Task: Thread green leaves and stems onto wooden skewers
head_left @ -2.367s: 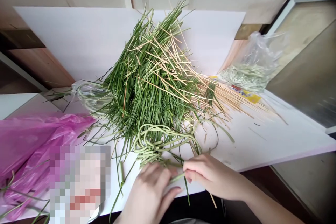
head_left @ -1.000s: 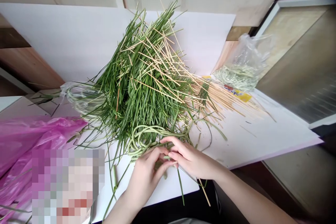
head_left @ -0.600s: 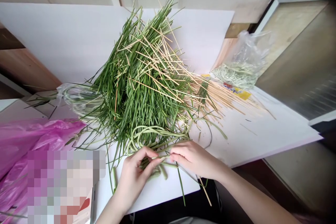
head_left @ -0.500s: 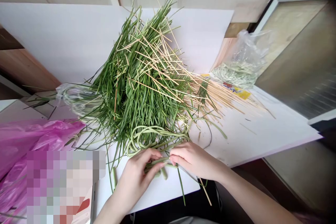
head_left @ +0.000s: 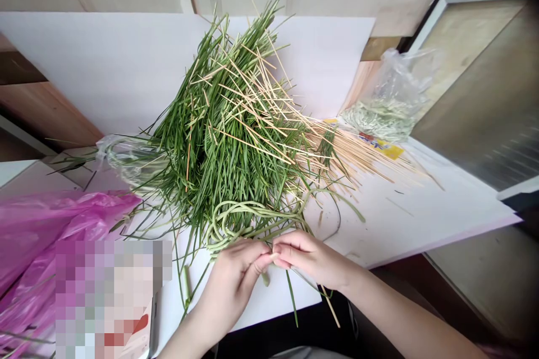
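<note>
My left hand (head_left: 242, 272) and my right hand (head_left: 301, 255) meet at the fingertips near the front edge of the white table. Both are closed in a pinch around a small pale green stem piece (head_left: 274, 256), mostly hidden by the fingers. Just behind them lie long, looped green bean-like strands (head_left: 240, 210). A large heap of green grassy stalks (head_left: 236, 140) rises beyond, with thin wooden sticks (head_left: 353, 151) strewn over it and fanning out to the right. A short cut piece (head_left: 186, 283) lies to the left of my left hand.
Pink plastic bag (head_left: 92, 213) and a blurred-out object (head_left: 113, 297) at the left. Clear bag with pale green strands (head_left: 379, 118) at the back right, by a yellow packet (head_left: 391, 150). Another clear bag (head_left: 130, 160) lies left of the heap. White board (head_left: 105, 67) stands behind.
My hands have come together, closing the gap between their fingertips. My left hand has shifted slightly right. The view has moved a little.
</note>
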### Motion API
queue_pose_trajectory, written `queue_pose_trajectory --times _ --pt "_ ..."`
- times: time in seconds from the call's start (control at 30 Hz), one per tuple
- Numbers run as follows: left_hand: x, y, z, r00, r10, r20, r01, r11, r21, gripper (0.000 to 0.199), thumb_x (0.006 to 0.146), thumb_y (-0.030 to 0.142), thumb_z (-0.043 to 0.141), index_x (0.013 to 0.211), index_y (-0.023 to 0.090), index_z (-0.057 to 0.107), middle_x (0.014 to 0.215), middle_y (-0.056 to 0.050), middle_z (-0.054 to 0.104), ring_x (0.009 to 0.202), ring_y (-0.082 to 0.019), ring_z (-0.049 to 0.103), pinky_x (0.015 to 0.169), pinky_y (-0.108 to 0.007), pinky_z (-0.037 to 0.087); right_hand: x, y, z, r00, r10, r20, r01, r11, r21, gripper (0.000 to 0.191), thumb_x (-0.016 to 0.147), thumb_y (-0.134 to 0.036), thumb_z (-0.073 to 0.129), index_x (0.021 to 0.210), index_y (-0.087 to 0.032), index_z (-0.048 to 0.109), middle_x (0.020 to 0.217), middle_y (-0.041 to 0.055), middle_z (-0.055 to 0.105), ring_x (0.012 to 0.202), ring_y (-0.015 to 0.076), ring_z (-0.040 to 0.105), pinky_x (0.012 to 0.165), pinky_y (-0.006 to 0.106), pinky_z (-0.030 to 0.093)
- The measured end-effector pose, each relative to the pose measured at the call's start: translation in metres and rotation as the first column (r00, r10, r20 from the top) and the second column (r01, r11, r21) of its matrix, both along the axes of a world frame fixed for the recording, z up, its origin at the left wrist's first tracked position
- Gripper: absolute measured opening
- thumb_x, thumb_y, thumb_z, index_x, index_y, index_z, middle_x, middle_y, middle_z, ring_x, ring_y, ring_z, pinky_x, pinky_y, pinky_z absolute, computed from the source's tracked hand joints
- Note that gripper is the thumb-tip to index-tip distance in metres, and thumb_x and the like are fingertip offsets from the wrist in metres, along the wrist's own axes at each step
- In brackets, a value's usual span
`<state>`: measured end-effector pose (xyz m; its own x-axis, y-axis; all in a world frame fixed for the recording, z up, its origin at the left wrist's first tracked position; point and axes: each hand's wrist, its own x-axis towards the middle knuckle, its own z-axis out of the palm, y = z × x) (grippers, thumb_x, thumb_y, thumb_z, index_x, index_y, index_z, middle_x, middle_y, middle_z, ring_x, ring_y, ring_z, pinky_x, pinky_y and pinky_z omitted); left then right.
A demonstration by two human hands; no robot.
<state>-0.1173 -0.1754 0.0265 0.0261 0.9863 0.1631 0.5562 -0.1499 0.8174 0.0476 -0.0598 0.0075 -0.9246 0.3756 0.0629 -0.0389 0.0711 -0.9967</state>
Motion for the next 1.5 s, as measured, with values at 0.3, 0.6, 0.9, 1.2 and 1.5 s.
queue_pose_trajectory --times 0.3,0.6,0.9,1.2,1.5 --pt "0.022 0.003 -0.004 0.525 0.238 0.817 0.053 0.949 -0.311 0.048 0.092 0.052 0.065 0.063 0.019 0.046 0.049 0.008 0.032 0.050 -0.009 0.025 0.054 -0.023 0.027 0.001 -0.016 0.015 0.978 -0.180 -0.106 0.207 0.904 0.373 0.038 0.102 -0.025 0.048 0.065 -0.021 0.040 0.059 -0.0061 0.039 0.055 0.0107 0.036 0.054 0.026 0.029" --pt "0.032 -0.023 -0.011 0.334 0.360 0.871 0.231 0.864 -0.446 0.051 0.085 0.058 0.070 0.066 0.019 0.044 0.045 0.012 0.021 0.043 -0.006 0.013 0.048 -0.023 0.016 0.020 -0.003 0.011 0.955 0.030 -0.296 0.294 0.062 0.954 0.034 0.104 -0.020 0.053 0.072 -0.020 0.065 0.054 -0.0019 0.053 0.051 0.0145 0.043 0.051 0.032 0.028" --pt "-0.036 -0.023 -0.004 0.936 0.313 -0.160 -0.309 0.950 0.054 0.030 0.096 0.046 0.060 0.083 0.020 0.069 0.080 -0.004 0.068 0.077 -0.020 0.059 0.071 -0.030 0.043 0.022 0.013 -0.003 0.969 -0.244 0.022 0.033 0.220 0.975 0.032 0.101 -0.021 0.058 0.070 -0.019 0.064 0.065 0.0008 0.065 0.062 0.0170 0.057 0.057 0.032 0.034" --pt "-0.014 -0.006 -0.012 0.873 0.219 -0.435 -0.146 0.970 0.195 0.031 0.094 0.046 0.065 0.113 0.021 0.064 0.107 -0.008 0.071 0.097 -0.026 0.062 0.084 -0.040 0.049 -0.001 -0.001 0.008 0.960 -0.135 0.246 -0.003 0.872 0.489 0.035 0.105 -0.020 0.043 0.140 -0.025 0.047 0.084 -0.0006 0.068 0.070 0.0164 0.062 0.064 0.027 0.043" --pt "0.006 -0.015 -0.016 0.995 0.092 -0.047 -0.086 0.990 0.114 0.009 0.098 0.024 0.062 0.089 0.022 0.063 0.085 0.003 0.074 0.080 -0.014 0.067 0.078 -0.025 0.048 -0.002 -0.006 -0.005 0.978 0.133 0.160 -0.109 0.983 -0.147 0.025 0.108 -0.039 0.044 0.124 -0.021 0.051 0.069 -0.0065 0.050 0.058 0.0106 0.041 0.057 0.023 0.036"
